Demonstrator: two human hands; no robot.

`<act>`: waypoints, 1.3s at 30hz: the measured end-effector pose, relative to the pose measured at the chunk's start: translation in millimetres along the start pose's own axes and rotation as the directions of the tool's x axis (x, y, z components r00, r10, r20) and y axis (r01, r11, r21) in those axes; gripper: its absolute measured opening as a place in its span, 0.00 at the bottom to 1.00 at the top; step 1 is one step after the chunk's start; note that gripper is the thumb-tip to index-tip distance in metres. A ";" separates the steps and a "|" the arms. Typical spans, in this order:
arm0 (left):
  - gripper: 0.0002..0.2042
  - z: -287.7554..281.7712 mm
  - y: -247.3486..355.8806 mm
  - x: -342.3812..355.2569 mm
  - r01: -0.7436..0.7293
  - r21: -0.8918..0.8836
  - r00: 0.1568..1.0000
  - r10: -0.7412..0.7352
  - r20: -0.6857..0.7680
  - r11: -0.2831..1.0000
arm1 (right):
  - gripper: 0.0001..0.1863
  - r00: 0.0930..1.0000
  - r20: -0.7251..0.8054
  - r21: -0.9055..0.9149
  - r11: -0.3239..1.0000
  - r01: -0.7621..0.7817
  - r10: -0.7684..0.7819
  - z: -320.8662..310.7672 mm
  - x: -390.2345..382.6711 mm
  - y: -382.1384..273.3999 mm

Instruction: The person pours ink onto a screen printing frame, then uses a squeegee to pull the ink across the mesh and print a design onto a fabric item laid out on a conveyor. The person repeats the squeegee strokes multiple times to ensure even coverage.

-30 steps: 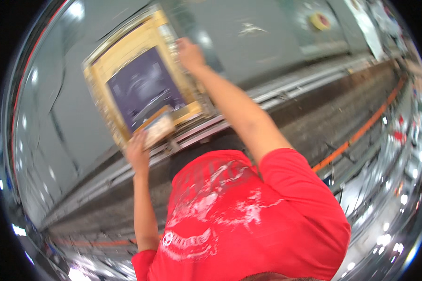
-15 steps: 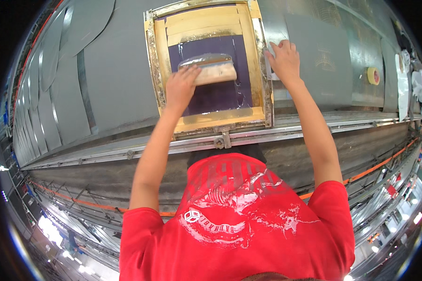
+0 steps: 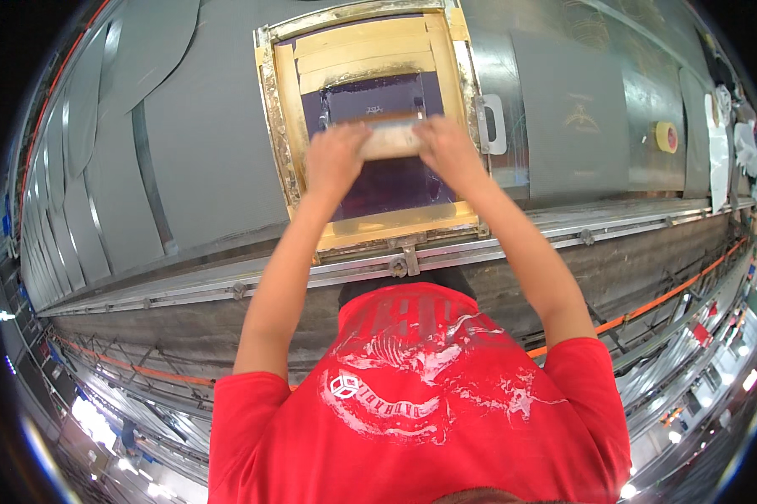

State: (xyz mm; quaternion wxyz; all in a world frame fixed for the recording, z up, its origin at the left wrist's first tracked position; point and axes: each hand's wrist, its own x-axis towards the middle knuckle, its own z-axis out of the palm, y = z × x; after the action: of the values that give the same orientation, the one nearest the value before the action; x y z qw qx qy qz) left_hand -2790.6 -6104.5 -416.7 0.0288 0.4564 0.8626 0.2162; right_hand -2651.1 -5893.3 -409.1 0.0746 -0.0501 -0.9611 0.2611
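A yellow-taped printing frame (image 3: pixel 288 143) with a dark purple mesh (image 3: pixel 395 181) lies flat on a long grey table (image 3: pixel 202 160). A pale wooden squeegee (image 3: pixel 391 140) rests across the mesh. My left hand (image 3: pixel 335 160) grips its left end and my right hand (image 3: pixel 446 151) grips its right end. Both arms reach straight forward over my red shirt.
Dark grey fabric pieces (image 3: pixel 576 118) lie along the table to the right and left (image 3: pixel 84 210) of the frame. A yellow tape roll (image 3: pixel 666 136) sits at the far right. A metal rail with clamps (image 3: pixel 404 265) runs along the table's near edge.
The frame was lowered flat onto the table. My right hand moved from the frame's right edge onto the squeegee, so both hands now hold it.
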 end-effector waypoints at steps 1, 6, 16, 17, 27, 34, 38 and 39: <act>0.18 -0.3 10.8 -17.6 -0.011 -0.016 1.000 0.011 -0.003 1.000 | 0.23 1.000 -0.004 0.018 1.000 0.008 -0.008 5.8 -21.8 -4.9; 0.21 -10.6 29.6 -61.9 0.003 -0.031 1.000 -0.003 -0.001 1.000 | 0.26 0.997 0.070 0.122 0.992 -0.022 0.014 -7.0 -57.3 -35.2; 0.19 -31.5 -23.5 85.0 0.070 -0.036 0.997 -0.071 -0.027 0.997 | 0.20 0.999 -0.031 0.044 0.999 0.021 -0.019 -24.7 88.2 36.1; 0.19 -29.5 -20.1 82.2 0.091 -0.034 0.996 -0.091 0.001 0.995 | 0.19 0.999 -0.040 0.048 0.999 0.025 -0.023 -22.0 82.4 37.0; 0.16 1.8 35.7 -60.9 -0.013 -0.062 0.998 0.009 -0.065 0.998 | 0.21 0.997 0.054 0.183 0.981 -0.065 0.056 -8.1 -70.3 -20.0; 0.22 2.1 46.1 -70.2 -0.007 -0.054 1.000 0.005 -0.029 0.999 | 0.17 0.762 -0.433 0.273 0.876 -0.397 0.481 -25.5 -21.6 116.2; 0.26 3.9 52.9 -86.3 0.008 -0.044 0.999 -0.009 -0.031 0.999 | 0.15 0.756 -0.156 0.502 0.710 -0.494 0.636 -17.7 3.8 126.0; 0.27 2.9 54.7 -89.4 0.005 -0.051 0.999 -0.007 -0.035 0.999 | 0.15 0.744 -0.210 0.540 0.710 -0.453 0.635 -9.2 4.3 140.9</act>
State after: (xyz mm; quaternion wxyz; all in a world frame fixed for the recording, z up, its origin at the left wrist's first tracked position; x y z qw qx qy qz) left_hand -2695.5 -6148.2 -410.7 0.0260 0.4491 0.8585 0.2460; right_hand -2645.7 -5767.2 -472.5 0.1873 -0.3676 -0.7782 0.4735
